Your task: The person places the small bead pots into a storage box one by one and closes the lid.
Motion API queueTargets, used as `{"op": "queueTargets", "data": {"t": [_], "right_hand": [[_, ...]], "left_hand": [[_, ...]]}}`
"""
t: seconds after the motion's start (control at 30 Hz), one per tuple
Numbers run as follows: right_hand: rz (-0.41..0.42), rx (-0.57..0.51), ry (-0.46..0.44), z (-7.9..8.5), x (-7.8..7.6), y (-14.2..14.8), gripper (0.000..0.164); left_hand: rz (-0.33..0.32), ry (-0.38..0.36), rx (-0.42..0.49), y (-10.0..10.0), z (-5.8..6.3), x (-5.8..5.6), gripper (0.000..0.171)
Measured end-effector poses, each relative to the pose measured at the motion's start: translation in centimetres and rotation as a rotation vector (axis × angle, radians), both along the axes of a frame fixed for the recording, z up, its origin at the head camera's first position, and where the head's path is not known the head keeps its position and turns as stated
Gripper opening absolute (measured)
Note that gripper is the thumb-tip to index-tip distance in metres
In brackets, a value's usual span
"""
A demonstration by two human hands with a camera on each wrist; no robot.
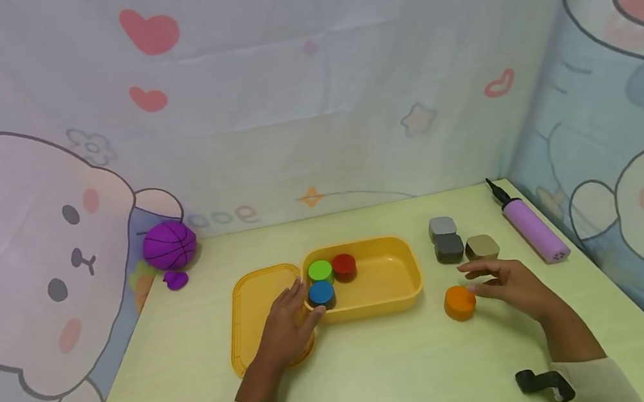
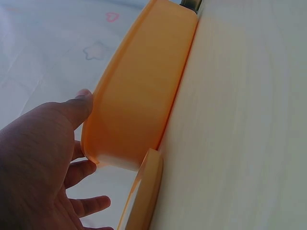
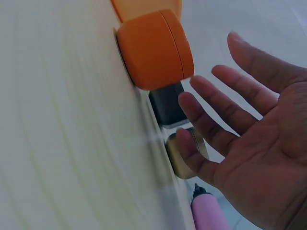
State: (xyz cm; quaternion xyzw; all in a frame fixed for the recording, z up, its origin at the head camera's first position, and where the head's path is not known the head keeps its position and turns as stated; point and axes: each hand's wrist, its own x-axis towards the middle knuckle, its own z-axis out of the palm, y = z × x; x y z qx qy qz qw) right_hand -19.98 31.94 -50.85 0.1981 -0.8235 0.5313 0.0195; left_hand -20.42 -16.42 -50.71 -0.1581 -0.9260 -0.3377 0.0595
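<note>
My left hand (image 1: 284,326) rests at the left end of a yellow rectangular box (image 1: 388,279), its thumb on the near rim and its fingers fairly straight along the end. Inside the box, at its left side, stand a green round piece (image 1: 320,271), a red round piece (image 1: 344,267) and a blue round piece (image 1: 322,293). On the table to the right is an orange round piece (image 1: 459,303) with a seam near its top. My right hand (image 1: 507,283) is just right of it, fingers loosely spread and holding nothing; the right wrist view shows the palm bare.
A yellow lid (image 1: 257,291) lies left of the box, partly under my left hand. Behind the orange piece stand light grey (image 1: 442,226), dark grey (image 1: 449,249) and beige (image 1: 482,247) pieces. A purple pump (image 1: 536,230) lies far right; a purple ball (image 1: 170,246) and duck (image 1: 175,280) sit far left.
</note>
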Motion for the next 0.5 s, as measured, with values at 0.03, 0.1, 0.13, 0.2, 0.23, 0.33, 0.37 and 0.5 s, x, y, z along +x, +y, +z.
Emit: {"op": "queueTargets", "data": {"t": [0.03, 0.1, 0.13, 0.2, 0.23, 0.33, 0.37, 0.5], "right_hand": [[0.007, -0.002, -0.019, -0.01, 0.03, 0.13, 0.038], [0.032, -0.010, -0.070, 0.00, 0.12, 0.38, 0.041], [0.048, -0.013, -0.099, 0.00, 0.17, 0.50, 0.043], [0.088, -0.019, -0.149, -0.01, 0.18, 0.69, 0.048], [0.107, -0.017, -0.166, -0.03, 0.16, 0.75, 0.052], [0.156, -0.013, -0.186, -0.16, 0.02, 0.87, 0.061], [0.169, -0.013, -0.186, -0.22, -0.04, 0.91, 0.063], [0.185, -0.003, -0.187, -0.47, -0.31, 0.98, 0.065]], "left_hand": [[0.000, 0.003, 0.000, -0.02, -0.04, 0.02, 0.076], [0.001, -0.003, -0.002, -0.09, -0.09, 0.08, 0.075], [-0.001, -0.002, -0.001, -0.12, -0.10, 0.10, 0.075], [-0.004, -0.003, 0.004, -0.15, -0.08, 0.11, 0.075], [-0.007, -0.001, 0.006, -0.15, -0.05, 0.09, 0.075], [-0.008, -0.005, 0.013, -0.09, 0.08, -0.01, 0.076], [-0.006, -0.013, 0.014, -0.06, 0.13, -0.05, 0.077], [0.004, -0.024, 0.007, 0.01, 0.27, -0.06, 0.078]]}}
